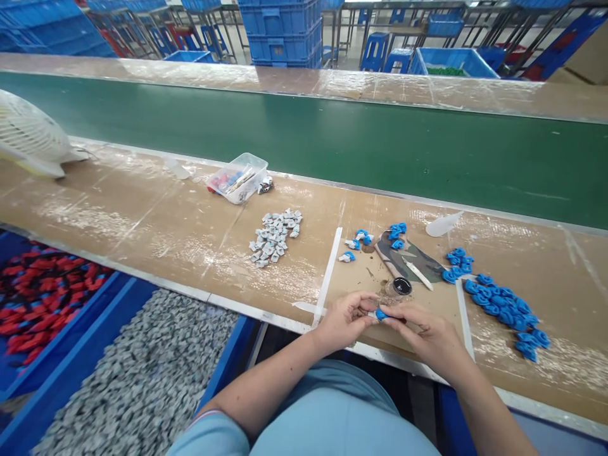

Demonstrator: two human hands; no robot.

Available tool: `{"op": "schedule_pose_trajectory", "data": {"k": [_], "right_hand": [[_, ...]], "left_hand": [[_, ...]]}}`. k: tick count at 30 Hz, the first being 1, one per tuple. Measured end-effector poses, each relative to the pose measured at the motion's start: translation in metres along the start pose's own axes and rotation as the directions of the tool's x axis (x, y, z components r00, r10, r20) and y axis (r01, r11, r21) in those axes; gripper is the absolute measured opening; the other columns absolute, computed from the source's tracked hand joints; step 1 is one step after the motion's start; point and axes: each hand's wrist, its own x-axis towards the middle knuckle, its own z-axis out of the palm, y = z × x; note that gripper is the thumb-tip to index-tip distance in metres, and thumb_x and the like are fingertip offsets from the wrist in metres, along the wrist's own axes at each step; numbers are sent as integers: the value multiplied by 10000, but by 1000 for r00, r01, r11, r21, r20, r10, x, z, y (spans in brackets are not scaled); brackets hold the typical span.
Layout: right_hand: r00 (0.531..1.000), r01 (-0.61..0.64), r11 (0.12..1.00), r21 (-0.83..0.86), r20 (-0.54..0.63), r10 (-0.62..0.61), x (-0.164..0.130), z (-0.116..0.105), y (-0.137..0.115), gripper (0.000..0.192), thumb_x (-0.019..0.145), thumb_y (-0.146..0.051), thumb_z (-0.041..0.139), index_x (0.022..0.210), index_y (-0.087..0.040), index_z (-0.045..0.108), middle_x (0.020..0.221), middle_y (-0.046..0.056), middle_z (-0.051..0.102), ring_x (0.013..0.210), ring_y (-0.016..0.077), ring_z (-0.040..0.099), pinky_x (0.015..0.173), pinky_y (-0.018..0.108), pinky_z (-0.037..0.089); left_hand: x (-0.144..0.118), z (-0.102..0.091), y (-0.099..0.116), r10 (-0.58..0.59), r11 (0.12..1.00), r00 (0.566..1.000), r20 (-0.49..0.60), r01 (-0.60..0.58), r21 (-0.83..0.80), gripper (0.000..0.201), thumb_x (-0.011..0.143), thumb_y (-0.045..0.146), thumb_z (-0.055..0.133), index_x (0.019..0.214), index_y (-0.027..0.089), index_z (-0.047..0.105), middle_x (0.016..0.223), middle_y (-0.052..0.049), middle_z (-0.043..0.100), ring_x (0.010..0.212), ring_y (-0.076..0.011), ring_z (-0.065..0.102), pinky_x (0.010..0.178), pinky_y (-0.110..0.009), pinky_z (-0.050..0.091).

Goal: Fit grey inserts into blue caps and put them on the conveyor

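It is bright where I am, and shiny white patches gleam on my brown table [185, 212]. The fan [29, 130] looks stretched at the edge, and faraway stools [374, 52] look fuzzy.

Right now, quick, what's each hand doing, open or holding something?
Left hand: closed, holding one side of a small blue piece.
Right hand: closed, pinching the other side of it.

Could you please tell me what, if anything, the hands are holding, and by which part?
The left hand and right hand pinch a small blue piece from opposite sides; the exact grip points are hidden.
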Motion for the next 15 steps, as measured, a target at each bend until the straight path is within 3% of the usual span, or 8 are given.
{"op": "schedule_pose_trajectory", "data": {"k": [5,10,15], "right_hand": [[998,-42,995,89,-39,46,-1,6,-2,159,823,-331,606,861,-272,749,819,25,741,718,182,700,628,278,590],[977,-97,976,197,-168,131,-8,21,-5,134,787,-293,642,859,-282,755,821,26,743,736,195,706,650,295,602],[966,-128,961,245,-188,176,-12,23,-2,160,781,-314,648,902,-289,749,864,30,742,768,204,707,686,316,608]], "left_hand": [[-1,-1,3,-35,994,999,-9,34,-100,396,691,319,755,1022,162,603,814,-27,651,788,-142,640,761,-262,497],[0,-1,4,-90,985,995,-42,83,-151,418,636,375,792,945,153,620,775,-14,631,728,-118,614,724,-240,477],[2,1,7,-115,977,990,-79,98,-191,471,596,391,816,950,161,606,743,7,607,699,-102,598,712,-228,471]]}}
